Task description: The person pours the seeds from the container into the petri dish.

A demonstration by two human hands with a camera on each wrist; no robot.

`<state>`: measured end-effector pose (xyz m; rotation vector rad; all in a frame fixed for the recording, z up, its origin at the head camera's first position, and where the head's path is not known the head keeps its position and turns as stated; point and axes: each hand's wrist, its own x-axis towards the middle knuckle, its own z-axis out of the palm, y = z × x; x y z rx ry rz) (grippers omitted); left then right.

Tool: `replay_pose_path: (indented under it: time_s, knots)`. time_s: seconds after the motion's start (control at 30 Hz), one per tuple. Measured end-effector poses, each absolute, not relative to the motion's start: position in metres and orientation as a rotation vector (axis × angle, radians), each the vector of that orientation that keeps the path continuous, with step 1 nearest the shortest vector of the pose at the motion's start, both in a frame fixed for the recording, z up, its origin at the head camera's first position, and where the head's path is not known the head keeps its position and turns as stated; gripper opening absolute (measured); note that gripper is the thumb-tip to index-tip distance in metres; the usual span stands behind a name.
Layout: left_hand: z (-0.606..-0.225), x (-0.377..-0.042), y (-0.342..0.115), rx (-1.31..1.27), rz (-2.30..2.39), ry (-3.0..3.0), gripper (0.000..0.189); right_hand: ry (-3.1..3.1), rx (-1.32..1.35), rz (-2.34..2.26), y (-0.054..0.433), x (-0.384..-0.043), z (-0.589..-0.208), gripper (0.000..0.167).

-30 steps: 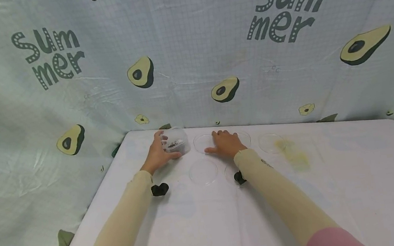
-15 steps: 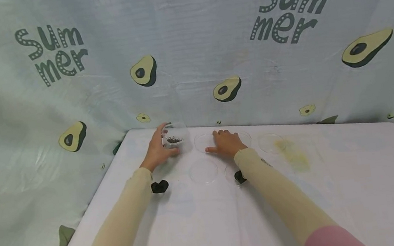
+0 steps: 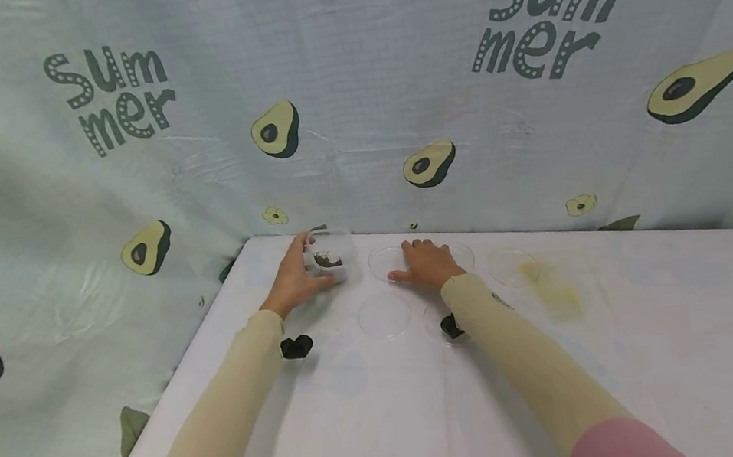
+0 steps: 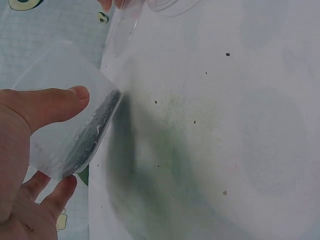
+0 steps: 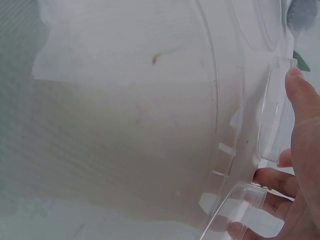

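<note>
My left hand point(image 3: 296, 278) grips a clear plastic container point(image 4: 60, 65), thumb on one side and fingers on the other. Dark, fine loose bits point(image 4: 95, 132) are gathered along its lower side, and the container is tilted. In the head view it is at the back left of the table. To its right my right hand point(image 3: 428, 263) lies over two clear round dishes point(image 3: 383, 263), thumb spread from the fingers. The right wrist view shows the thumb at the rim of one clear dish point(image 5: 272, 115) and fingertips at another dish point(image 5: 240, 197).
A clear round disc point(image 3: 385, 315) lies in front of the hands, and another point(image 3: 510, 266) lies to the right beside a yellow stain point(image 3: 551, 289) on the white table point(image 3: 379, 427). Small dark specks point(image 4: 227, 54) dot the tabletop. A patterned sheet point(image 3: 348, 92) hangs behind.
My left hand has turned the container slightly and raised its far edge, so the dark bits show more plainly. The right hand has stayed over the dishes. The head view has shifted slightly.
</note>
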<state>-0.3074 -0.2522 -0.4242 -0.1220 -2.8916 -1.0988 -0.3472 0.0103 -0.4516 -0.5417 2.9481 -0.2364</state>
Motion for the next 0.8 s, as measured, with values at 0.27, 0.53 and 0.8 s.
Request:
replay_pose_path:
  time_s: [0.27, 0.53, 0.8]
  knots:
    - [-0.423, -0.309, -0.248, -0.179, -1.030, -2.914, 0.097, 2.956, -0.542, -0.227, 0.011, -0.348, -0.454, 0.083]
    - [-0.424, -0.314, -0.242, -0.217, -1.014, -2.891, 0.097, 2.984, -0.548, -0.231, 0.009, -0.353, -0.463, 0.083]
    - [-0.425, -0.319, -0.239, -0.304, -0.965, -2.848, 0.096, 2.972, -0.525, -0.227, 0.006, -0.350, -0.459, 0.080]
